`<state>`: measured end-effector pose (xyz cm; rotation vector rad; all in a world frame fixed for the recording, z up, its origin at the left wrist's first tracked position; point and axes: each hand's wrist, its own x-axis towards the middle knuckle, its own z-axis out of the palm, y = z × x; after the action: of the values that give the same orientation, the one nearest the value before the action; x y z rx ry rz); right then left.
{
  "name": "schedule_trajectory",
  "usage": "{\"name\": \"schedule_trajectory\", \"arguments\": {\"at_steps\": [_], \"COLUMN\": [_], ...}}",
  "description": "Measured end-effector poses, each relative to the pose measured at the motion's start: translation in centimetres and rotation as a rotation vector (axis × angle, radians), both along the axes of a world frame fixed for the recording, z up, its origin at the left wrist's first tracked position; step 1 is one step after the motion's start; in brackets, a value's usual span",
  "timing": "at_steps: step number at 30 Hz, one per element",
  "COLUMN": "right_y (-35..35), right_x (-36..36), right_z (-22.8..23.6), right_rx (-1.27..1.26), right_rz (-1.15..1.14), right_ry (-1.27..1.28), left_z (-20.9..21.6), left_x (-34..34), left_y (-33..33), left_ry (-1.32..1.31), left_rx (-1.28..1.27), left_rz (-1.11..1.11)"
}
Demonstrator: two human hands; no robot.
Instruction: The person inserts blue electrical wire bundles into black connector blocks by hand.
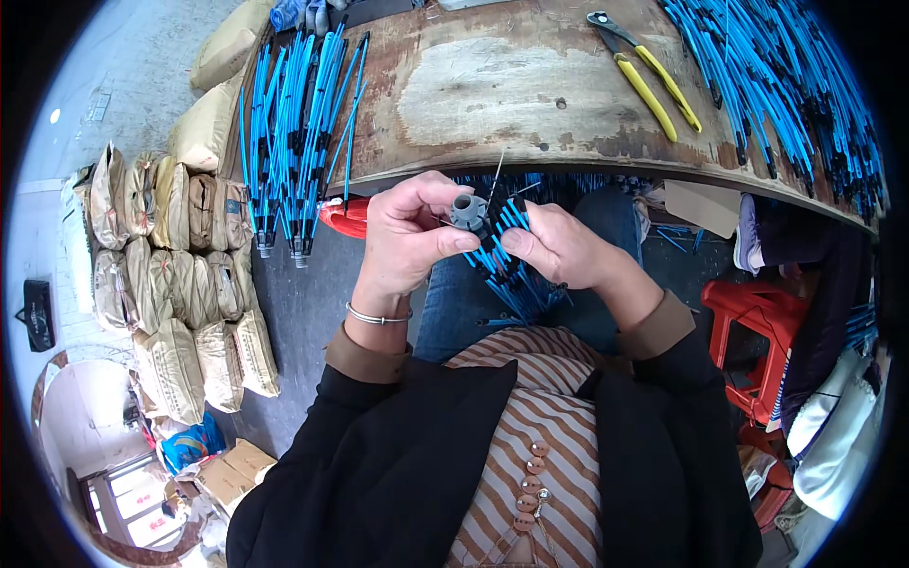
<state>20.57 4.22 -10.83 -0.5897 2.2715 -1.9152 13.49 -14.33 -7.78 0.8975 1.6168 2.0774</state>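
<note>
My left hand [414, 227] is closed on a grey plastic fitting [466, 210], round and ribbed, with a hole facing up. My right hand [559, 244] grips a bundle of thin blue tubes with black ends [499, 257] that fans down over my lap. The two hands are close together, just in front of the table edge. A thin metal rod [496, 175] sticks up between them; where its lower end goes is hidden by my fingers. Whether the fitting touches the bundle I cannot tell.
Pliers with yellow handles [644, 90] lie on the worn wooden table [492, 85]. Blue tubes [298, 123] overhang its left edge, and a larger heap [776, 85] covers its right end. A red stool [753, 327] stands at right, near another person's leg. Sacks [175, 369] are piled at left.
</note>
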Motion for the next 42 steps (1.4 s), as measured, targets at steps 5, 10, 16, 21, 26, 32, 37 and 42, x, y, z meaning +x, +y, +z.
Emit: {"name": "schedule_trajectory", "arguments": {"at_steps": [5,10,16,21,26,32,37,42], "right_y": [0.3,-0.2,-0.1,-0.4,-0.2,0.7,0.5,0.1], "right_x": [-0.6,-0.5,0.9,1.6,1.7,1.9,1.7,1.0], "right_z": [-0.7,-1.3,-2.2,-1.6,-1.2,-0.2,-0.2,-0.3], "right_rx": [-0.006,-0.13,-0.256,-0.349,-0.594,-0.588,-0.638,-0.601], "right_rz": [0.094,0.053,0.061,0.058,-0.074,-0.261,-0.301,-0.319], "right_ry": [-0.023,-0.036,-0.211,-0.162,-0.263,-0.217,-0.316,-0.28], "left_z": [0.0,0.1,0.8,0.4,0.7,2.0,1.2,0.3], "left_x": [-0.3,-0.7,-0.1,-0.1,-0.3,-1.2,-1.8,-2.6], "left_y": [-0.2,0.2,1.3,1.9,3.4,5.9,6.0,5.5], "left_ry": [0.027,-0.052,-0.182,-0.072,-0.25,-0.24,-0.221,-0.195], "left_rx": [-0.035,-0.033,-0.004,0.118,-0.04,-0.095,-0.118,-0.113], "left_rz": [-0.027,-0.046,-0.135,-0.229,-0.101,-0.159,-0.156,-0.141]}}
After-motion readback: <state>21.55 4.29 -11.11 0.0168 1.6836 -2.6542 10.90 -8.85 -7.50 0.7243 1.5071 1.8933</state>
